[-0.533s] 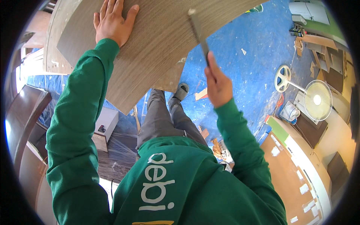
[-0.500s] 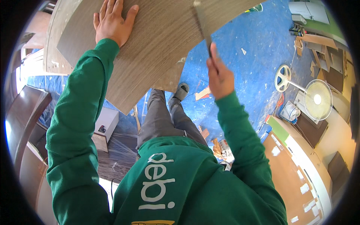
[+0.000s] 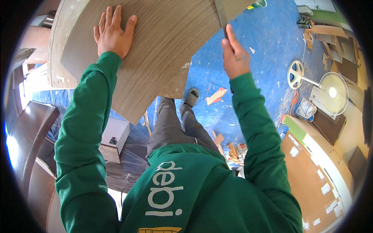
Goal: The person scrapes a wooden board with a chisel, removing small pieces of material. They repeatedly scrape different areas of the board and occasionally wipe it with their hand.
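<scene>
In the upper left of the frame the left hand (image 3: 113, 34) lies flat, fingers slightly spread, on a large grey-brown wood-grain laminate sheet (image 3: 163, 50) that fills the upper centre. The green-sleeved arm reaches up to it from the lower left. Upper centre-right, the right hand (image 3: 234, 56) is clamped on a thin flat metal blade (image 3: 222, 15) at the sheet's edge. A small white box (image 3: 115, 139) sits on the floor at mid-left.
</scene>
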`<state>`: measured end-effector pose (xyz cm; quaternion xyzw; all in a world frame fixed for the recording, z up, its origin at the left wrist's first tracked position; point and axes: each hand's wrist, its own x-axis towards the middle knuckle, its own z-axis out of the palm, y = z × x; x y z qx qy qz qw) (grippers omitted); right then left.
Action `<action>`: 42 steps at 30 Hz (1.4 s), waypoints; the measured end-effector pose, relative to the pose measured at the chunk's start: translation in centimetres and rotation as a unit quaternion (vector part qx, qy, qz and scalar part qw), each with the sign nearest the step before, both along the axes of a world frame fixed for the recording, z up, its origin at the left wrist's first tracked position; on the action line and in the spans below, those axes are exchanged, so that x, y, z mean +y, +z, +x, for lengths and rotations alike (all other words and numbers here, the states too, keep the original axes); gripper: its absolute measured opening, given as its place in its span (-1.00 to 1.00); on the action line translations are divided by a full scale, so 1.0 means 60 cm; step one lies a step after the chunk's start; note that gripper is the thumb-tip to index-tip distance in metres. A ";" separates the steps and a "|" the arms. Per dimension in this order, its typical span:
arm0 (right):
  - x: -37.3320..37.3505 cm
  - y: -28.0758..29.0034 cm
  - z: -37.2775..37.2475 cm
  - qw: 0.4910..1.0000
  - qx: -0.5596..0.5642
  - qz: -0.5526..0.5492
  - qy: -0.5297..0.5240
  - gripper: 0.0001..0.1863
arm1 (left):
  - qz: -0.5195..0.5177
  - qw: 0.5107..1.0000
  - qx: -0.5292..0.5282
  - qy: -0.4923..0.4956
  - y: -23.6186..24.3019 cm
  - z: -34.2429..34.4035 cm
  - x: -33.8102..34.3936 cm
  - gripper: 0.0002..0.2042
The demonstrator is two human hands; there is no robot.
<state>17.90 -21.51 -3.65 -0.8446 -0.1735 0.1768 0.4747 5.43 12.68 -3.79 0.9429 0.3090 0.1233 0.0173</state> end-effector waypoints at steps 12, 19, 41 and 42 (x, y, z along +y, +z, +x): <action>-0.170 0.024 -0.160 0.954 0.192 0.091 -0.210 -0.72 | -0.063 0.881 0.156 -0.443 0.078 0.023 -0.155 -0.27; -0.169 0.068 -0.199 0.929 0.253 0.106 -0.250 -0.76 | 0.048 0.794 0.046 -0.604 0.041 0.202 -0.201 -0.35; -0.004 0.052 -0.242 0.998 0.039 -0.039 -0.043 -0.36 | -0.700 0.536 -0.468 -0.067 0.036 0.339 -0.102 -0.55; -0.005 0.048 -0.249 0.993 0.069 -0.076 -0.052 -0.36 | -0.715 0.520 -0.463 -0.071 0.038 0.337 -0.097 -0.54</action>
